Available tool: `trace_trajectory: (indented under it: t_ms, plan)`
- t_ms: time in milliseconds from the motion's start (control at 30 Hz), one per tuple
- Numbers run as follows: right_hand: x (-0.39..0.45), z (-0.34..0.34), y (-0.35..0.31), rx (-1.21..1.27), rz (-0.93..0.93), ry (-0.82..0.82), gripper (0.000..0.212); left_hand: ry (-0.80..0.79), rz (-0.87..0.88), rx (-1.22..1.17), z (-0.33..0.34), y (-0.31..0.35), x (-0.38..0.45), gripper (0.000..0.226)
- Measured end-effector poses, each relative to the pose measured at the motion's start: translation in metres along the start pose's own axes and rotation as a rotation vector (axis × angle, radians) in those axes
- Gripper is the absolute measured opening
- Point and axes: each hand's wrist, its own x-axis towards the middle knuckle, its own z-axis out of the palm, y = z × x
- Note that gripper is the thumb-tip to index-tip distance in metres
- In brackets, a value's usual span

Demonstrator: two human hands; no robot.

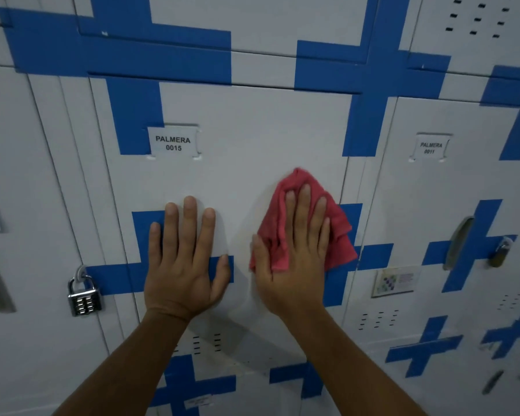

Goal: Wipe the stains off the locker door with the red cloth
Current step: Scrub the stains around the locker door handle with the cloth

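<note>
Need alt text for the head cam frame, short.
A person's right hand presses a red cloth flat against a white locker door labelled PALMERA 0015, while the left hand rests open on the door beside it. A combination padlock hangs at the left.

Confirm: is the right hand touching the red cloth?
Touching. The head view shows the right hand spread flat on the red cloth, pressing it against the locker door.

Silver combination padlock (84, 297) hangs at the left; brass padlock (499, 253) beside the neighbouring locker's handle (458, 243).
</note>
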Motion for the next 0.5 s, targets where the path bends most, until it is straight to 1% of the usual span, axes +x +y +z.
trace_trajectory:
  t_ms: [67, 133, 233, 300, 367, 433, 500]
  plan:
    - [-0.046, 0.018, 0.011, 0.038, 0.06, -0.057, 0.082, 0.003, 0.002, -0.001, 0.0, 0.0, 0.0, 0.082]
    - [-0.097, 0.033, 0.021, 0.026, 0.128, -0.133, 0.083, 0.0, 0.003, -0.004, 0.0, -0.001, 0.001, 0.082]
    - [-0.146, 0.048, 0.033, 0.015, 0.089, -0.211, 0.076, 0.002, 0.007, -0.004, 0.0, -0.002, 0.0, 0.082]
    - [-0.141, 0.047, 0.029, 0.008, 0.121, -0.231, 0.077, -0.002, 0.007, -0.006, -0.001, -0.002, 0.0, 0.082]
    - [-0.117, 0.035, 0.019, 0.026, 0.169, -0.216, 0.081, -0.012, 0.003, -0.017, -0.002, -0.001, 0.0, 0.082]
    - [-0.085, 0.02, 0.01, 0.085, 0.153, -0.184, 0.082, -0.016, 0.0, -0.021, -0.002, 0.0, 0.001, 0.082]
    - [-0.048, 0.005, 0.001, 0.077, 0.112, -0.132, 0.08, -0.024, -0.001, -0.025, -0.002, 0.001, 0.001, 0.082]
